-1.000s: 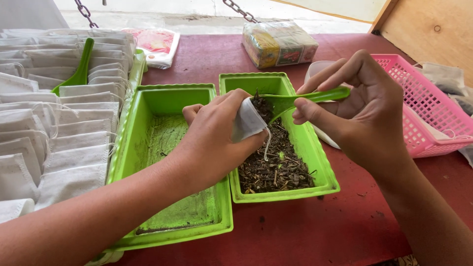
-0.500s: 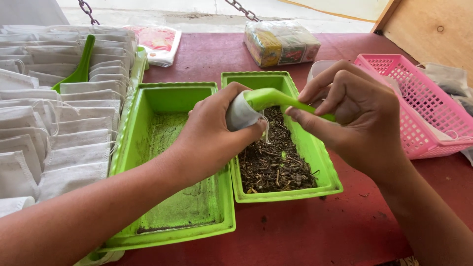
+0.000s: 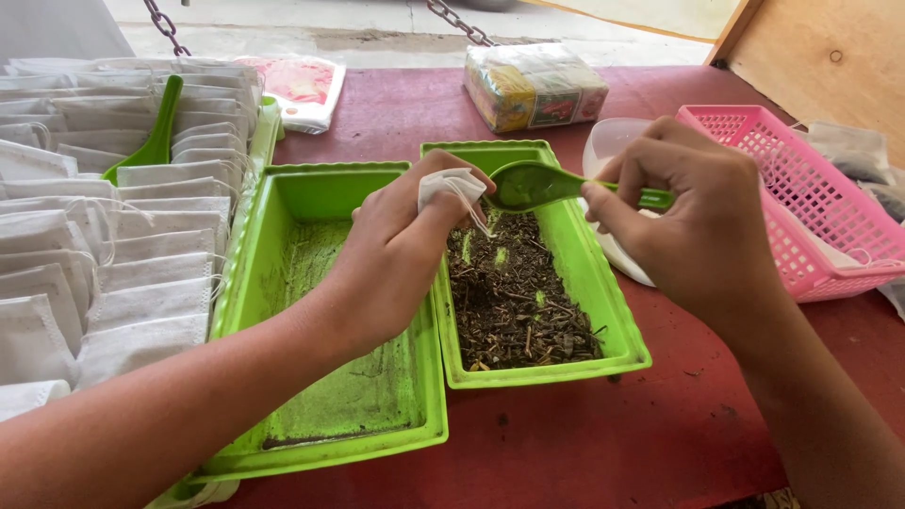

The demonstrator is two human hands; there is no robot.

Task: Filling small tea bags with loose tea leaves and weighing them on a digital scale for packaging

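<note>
Filling step: left hand (image 3: 396,250) pinches small white bag (image 3: 451,187) over green tray of dried herb (image 3: 528,273), right hand (image 3: 693,217) pinching green scoop (image 3: 556,186) at its mouth; next needs careful tipping

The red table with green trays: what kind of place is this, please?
Probably a small home or workshop packing table, perhaps half outdoors. Rows of white paper sachets lie beside a green plastic tray of dark dried plant bits, and bare concrete ground and hanging metal chains show beyond the red table.
</note>
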